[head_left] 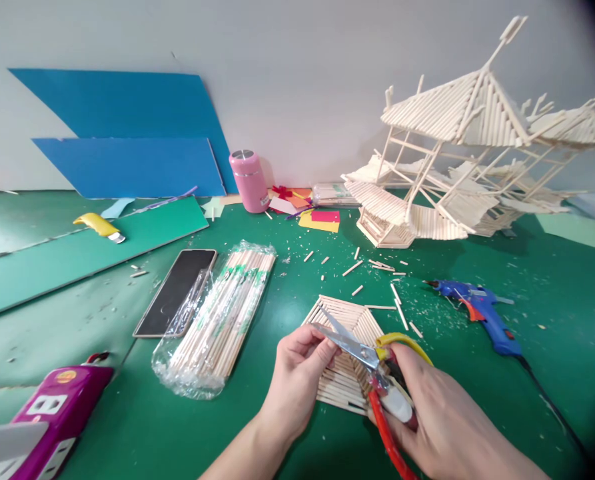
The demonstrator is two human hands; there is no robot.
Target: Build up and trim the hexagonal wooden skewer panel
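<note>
A pair of scissors [360,350] with silver blades and a yellow handle loop is in my right hand [437,407], its blades parted and pointing left. A red handle [388,437] also comes out below the same hand; whether it belongs to a second tool I cannot tell. My left hand [302,373] is closed in a pinch right at the lower blade, and what lies between the fingertips is hidden. Under both hands lies a flat panel of thin wooden sticks [340,397], laid in angled rows and partly covered by the hands and scissors.
A large stick-built pavilion model [452,120] stands at the back right. The blue glue gun [482,310] lies right, its cord trailing. Stick offcuts [352,268] are scattered ahead. Leftward are bagged sticks [232,313], a phone [177,287], a yellow cutter [97,225] and a purple power strip [60,400].
</note>
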